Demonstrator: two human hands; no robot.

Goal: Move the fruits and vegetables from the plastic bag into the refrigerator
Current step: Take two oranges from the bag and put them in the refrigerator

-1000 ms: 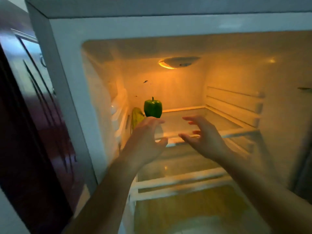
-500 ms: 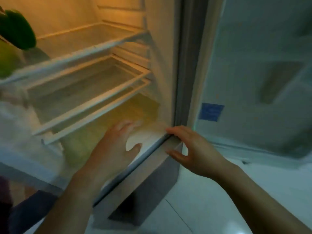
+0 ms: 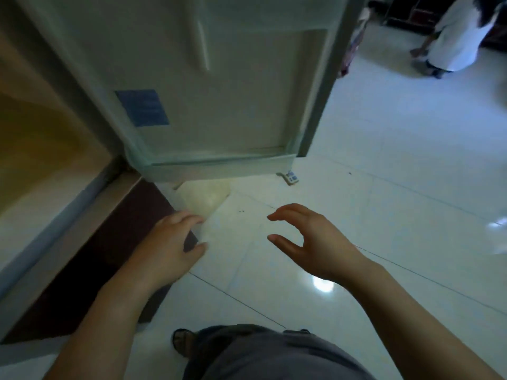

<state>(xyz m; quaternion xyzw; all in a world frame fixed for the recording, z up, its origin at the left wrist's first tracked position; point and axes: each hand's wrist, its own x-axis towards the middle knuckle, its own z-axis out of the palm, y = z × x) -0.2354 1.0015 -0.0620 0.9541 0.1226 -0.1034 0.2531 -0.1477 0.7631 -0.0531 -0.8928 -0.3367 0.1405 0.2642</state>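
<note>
The head view looks down at the white tiled floor [image 3: 384,215] in front of the open refrigerator [image 3: 49,193], whose lit yellow inside fills the left edge. Its open door [image 3: 219,91] hangs ahead with a blue label on the inner panel. My left hand [image 3: 170,248] is empty, fingers spread, over the fridge's lower front corner. Over the bare floor to the right hovers my right hand [image 3: 310,242], empty too, with curled fingers held apart. No plastic bag, fruit or vegetable shows in this view.
A small white object [image 3: 289,176] lies on the floor under the door's outer corner. A person in white [image 3: 455,37] stands at the far upper right. My foot [image 3: 182,341] and grey trousers are at the bottom edge.
My view has swung right and down, from the fridge shelves with the green pepper to the floor. Both hands came out of the fridge, still empty.
</note>
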